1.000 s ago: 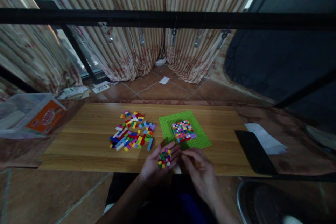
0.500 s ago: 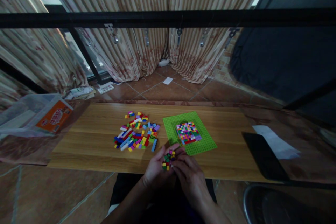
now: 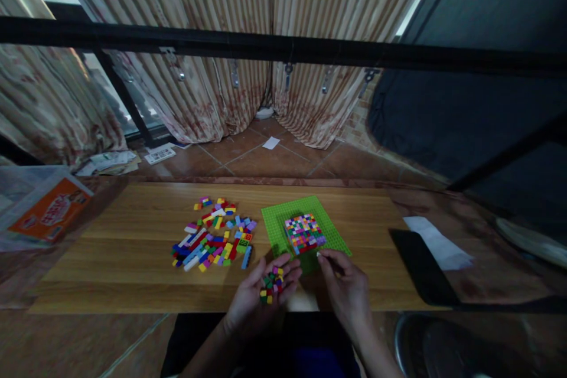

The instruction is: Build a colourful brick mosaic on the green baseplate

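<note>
My left hand [image 3: 248,301] is palm up and cupped at the table's front edge, holding several small toy bricks [image 3: 275,281] in yellow, green, red and purple. Between thumb and fingertips, my right hand [image 3: 352,292] pinches a tiny whitish brick [image 3: 318,254], close to the front corner of the green baseplate [image 3: 333,225]. On that baseplate stands a squarish block of many-coloured bricks [image 3: 305,230], its top a mosaic of small studs. It sits just beyond my right fingertips, not touching them.
Loose bricks [image 3: 212,245] of mixed colours and lengths lie spread on the left half of the wooden table [image 3: 119,248]. A black flat panel [image 3: 420,266] and white paper [image 3: 436,242] are at the right. A clear plastic box [image 3: 44,207] with an orange label stands at the far left.
My right hand has moved away from my left palm, to the right, with a tiny whitish brick in its fingertips. My left hand has opened flatter under its bricks. The view has shifted.
</note>
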`<state>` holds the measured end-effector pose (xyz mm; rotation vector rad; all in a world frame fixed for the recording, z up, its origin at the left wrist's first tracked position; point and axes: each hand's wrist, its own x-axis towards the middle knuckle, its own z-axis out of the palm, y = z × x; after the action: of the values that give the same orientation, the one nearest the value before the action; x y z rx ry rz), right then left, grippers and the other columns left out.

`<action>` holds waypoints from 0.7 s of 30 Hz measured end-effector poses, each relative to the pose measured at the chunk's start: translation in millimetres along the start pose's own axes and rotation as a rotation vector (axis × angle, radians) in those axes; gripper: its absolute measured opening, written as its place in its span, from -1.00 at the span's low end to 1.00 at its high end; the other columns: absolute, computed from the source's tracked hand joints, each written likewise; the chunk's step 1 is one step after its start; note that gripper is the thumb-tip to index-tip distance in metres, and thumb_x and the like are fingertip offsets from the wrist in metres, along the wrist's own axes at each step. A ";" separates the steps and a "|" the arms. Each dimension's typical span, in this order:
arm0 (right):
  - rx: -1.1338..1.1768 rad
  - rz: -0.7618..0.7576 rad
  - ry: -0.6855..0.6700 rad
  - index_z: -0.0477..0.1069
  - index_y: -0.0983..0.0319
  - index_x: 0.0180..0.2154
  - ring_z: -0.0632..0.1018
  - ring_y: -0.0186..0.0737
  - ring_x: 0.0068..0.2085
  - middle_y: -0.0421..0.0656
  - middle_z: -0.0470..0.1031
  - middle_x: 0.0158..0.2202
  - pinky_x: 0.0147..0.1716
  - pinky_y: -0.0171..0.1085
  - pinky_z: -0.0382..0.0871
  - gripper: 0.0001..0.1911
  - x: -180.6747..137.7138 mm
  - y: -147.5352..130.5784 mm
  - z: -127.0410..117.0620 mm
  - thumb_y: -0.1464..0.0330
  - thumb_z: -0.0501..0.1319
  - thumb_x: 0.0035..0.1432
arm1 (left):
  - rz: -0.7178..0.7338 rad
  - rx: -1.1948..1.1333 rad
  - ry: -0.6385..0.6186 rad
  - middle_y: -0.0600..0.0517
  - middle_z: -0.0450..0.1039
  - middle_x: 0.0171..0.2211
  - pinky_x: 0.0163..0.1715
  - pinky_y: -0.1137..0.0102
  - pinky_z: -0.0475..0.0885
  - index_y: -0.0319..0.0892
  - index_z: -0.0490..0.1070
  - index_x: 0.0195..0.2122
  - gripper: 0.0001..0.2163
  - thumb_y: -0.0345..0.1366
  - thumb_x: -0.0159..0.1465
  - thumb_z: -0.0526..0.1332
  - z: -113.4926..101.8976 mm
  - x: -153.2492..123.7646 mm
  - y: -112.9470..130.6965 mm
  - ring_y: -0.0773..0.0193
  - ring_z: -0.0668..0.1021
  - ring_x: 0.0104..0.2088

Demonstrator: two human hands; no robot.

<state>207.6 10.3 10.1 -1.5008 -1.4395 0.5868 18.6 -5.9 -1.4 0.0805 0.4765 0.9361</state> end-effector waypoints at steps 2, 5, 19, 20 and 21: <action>-0.028 -0.049 0.022 0.49 0.21 -0.28 0.55 -0.17 -0.28 -0.09 0.54 -0.30 -0.27 -0.20 0.44 -0.78 6.0 4.5 1.5 0.24 0.14 0.18 | -0.004 -0.003 0.011 -0.18 0.37 0.10 0.11 0.26 0.22 -0.27 0.30 0.10 -0.61 -0.17 0.35 -0.02 1.1 0.1 0.3 0.12 0.42 0.10; -0.091 -0.121 0.038 0.50 0.21 -0.28 0.54 -0.17 -0.26 -0.09 0.53 -0.30 -0.25 -0.20 0.43 -0.79 11.9 5.4 6.1 0.29 0.13 0.19 | -0.002 -0.006 0.012 -0.17 0.37 0.10 0.08 0.27 0.25 -0.28 0.33 0.07 -0.63 -0.18 0.35 -0.03 2.3 0.3 0.4 0.12 0.44 0.07; -0.088 -0.063 0.088 0.51 0.22 -0.27 0.51 -0.18 -0.28 -0.10 0.49 -0.32 -0.26 -0.19 0.41 -0.77 21.7 10.0 16.1 0.23 0.17 0.14 | -0.039 -0.025 0.091 -0.18 0.39 0.07 0.02 0.31 0.30 -0.30 0.32 0.06 -0.61 -0.15 0.35 -0.01 9.2 -2.7 1.3 0.16 0.49 0.00; -0.081 -0.025 0.100 0.50 0.23 -0.24 0.51 -0.17 -0.29 -0.09 0.49 -0.31 -0.27 -0.18 0.40 -0.75 22.6 10.6 15.7 0.21 0.19 0.12 | -0.039 -0.021 0.097 -0.18 0.39 0.07 0.02 0.32 0.30 -0.30 0.32 0.06 -0.61 -0.15 0.35 -0.01 9.6 -2.9 1.2 0.16 0.49 0.00; -0.078 0.017 0.113 0.49 0.24 -0.21 0.50 -0.17 -0.30 -0.08 0.49 -0.29 -0.28 -0.17 0.40 -0.71 23.6 11.7 15.3 0.19 0.22 0.09 | -0.037 -0.017 0.102 -0.18 0.40 0.07 0.02 0.32 0.31 -0.30 0.32 0.07 -0.61 -0.14 0.35 -0.01 10.0 -3.1 1.1 0.16 0.49 -0.01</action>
<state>205.0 38.8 -0.5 -1.5833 -1.3775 0.4527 20.5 -6.3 9.0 0.0084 0.5621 0.9104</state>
